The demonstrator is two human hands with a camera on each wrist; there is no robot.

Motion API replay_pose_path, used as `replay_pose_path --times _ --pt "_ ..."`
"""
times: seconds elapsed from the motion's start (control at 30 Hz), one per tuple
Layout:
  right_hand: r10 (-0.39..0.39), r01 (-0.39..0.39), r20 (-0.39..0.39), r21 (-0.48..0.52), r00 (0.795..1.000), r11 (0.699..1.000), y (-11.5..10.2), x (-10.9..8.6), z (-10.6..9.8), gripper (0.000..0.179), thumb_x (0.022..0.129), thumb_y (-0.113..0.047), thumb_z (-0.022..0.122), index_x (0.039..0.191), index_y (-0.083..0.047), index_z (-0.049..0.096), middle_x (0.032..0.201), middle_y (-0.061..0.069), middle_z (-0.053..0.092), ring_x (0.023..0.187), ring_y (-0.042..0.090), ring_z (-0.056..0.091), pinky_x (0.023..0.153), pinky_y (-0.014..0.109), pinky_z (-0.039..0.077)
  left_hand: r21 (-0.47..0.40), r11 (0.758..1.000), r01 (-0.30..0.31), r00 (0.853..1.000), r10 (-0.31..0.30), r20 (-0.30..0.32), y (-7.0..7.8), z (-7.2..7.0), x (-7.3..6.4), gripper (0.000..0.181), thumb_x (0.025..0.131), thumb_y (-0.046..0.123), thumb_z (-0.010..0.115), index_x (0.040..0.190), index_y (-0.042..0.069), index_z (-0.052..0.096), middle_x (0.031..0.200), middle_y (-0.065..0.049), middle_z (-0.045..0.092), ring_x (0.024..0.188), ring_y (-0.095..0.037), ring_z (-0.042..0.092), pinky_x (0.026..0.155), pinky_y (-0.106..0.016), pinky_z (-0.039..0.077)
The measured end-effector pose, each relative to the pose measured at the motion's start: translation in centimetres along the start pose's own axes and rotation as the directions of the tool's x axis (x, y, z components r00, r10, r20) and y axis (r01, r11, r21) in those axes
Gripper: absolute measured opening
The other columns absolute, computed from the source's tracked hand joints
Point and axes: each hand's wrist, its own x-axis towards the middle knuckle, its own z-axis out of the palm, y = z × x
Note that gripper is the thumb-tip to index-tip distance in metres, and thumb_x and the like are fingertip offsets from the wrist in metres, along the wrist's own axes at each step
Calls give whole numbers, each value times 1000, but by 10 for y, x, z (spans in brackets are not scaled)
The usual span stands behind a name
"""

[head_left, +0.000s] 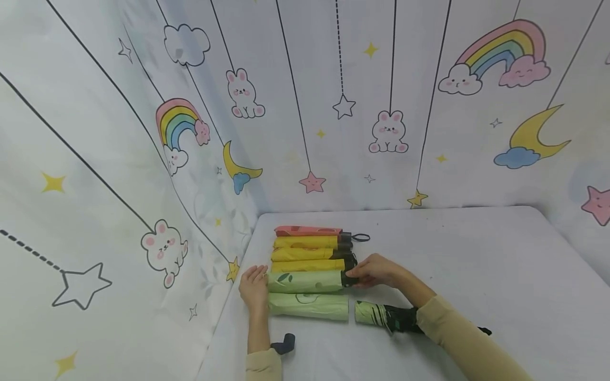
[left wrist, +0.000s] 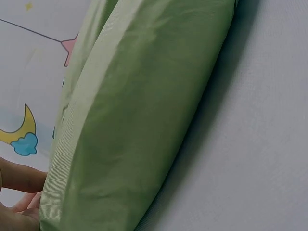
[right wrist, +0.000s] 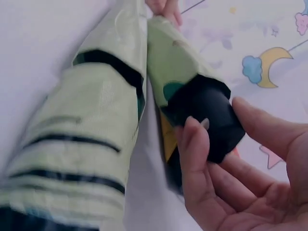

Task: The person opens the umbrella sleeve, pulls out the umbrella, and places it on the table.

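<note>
My right hand (head_left: 378, 271) pinches the black handle (right wrist: 209, 113) of a light green folded umbrella (head_left: 305, 282) with a leaf print, between thumb and fingers. At that umbrella's left end, my left hand (head_left: 254, 288) touches it with nearly straight fingers. Just in front lies a light green umbrella sleeve (head_left: 310, 306). Right of it, a green and black folded umbrella (head_left: 374, 313) lies in line, partly hidden under my right forearm. Behind the held umbrella, three yellow folded umbrellas (head_left: 305, 242) and one red folded umbrella (head_left: 307, 230) lie side by side, black handles to the right.
Everything lies on a white-covered table (head_left: 495, 264). A small dark object (head_left: 284, 344) shows beside my left wrist. White cloth (head_left: 343, 159) printed with rabbits, stars and rainbows hangs behind and to the left.
</note>
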Motion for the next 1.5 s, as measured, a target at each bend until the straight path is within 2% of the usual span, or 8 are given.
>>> replay_pose_path --times 0.33,0.6,0.8,1.3,1.5 --pt "32 -27 -92 59 995 998 -3 -4 4 32 89 -25 85 103 3 80 94 15 78 78 23 77 79 43 66 -23 1000 10 1000 -10 6 -3 2 2 46 96 -15 59 141 -5 51 139 -28 62 129 -37 63 97 -24 57" --pt "28 -21 -79 78 997 997 -7 -10 5 32 90 -26 85 99 5 78 87 15 78 73 20 76 78 43 66 -20 1000 11 1000 -11 7 -1 1 2 47 97 -14 59 142 -4 51 140 -27 61 130 -36 62 101 -29 56" --pt "23 -17 -78 78 997 997 -8 -11 2 35 89 -27 85 101 6 78 87 14 78 73 21 76 79 44 66 -19 1000 8 1000 -8 11 1 0 3 49 96 -14 60 143 -4 50 141 -25 61 131 -34 62 104 -31 55" --pt "18 -13 -54 105 998 994 -9 -17 -6 35 96 -19 77 111 12 73 94 19 78 76 21 76 83 45 65 -21 1000 13 1000 -13 8 3 -5 2 49 97 -14 60 143 -4 49 141 -25 60 132 -33 62 104 -31 55" --pt "20 -14 -58 100 998 995 -8 -21 -10 32 97 -19 76 110 10 74 95 19 78 77 21 76 84 46 65 -27 1000 15 1000 -15 3 3 -6 3 50 95 -15 60 143 -5 49 140 -25 61 131 -33 62 100 -27 57"
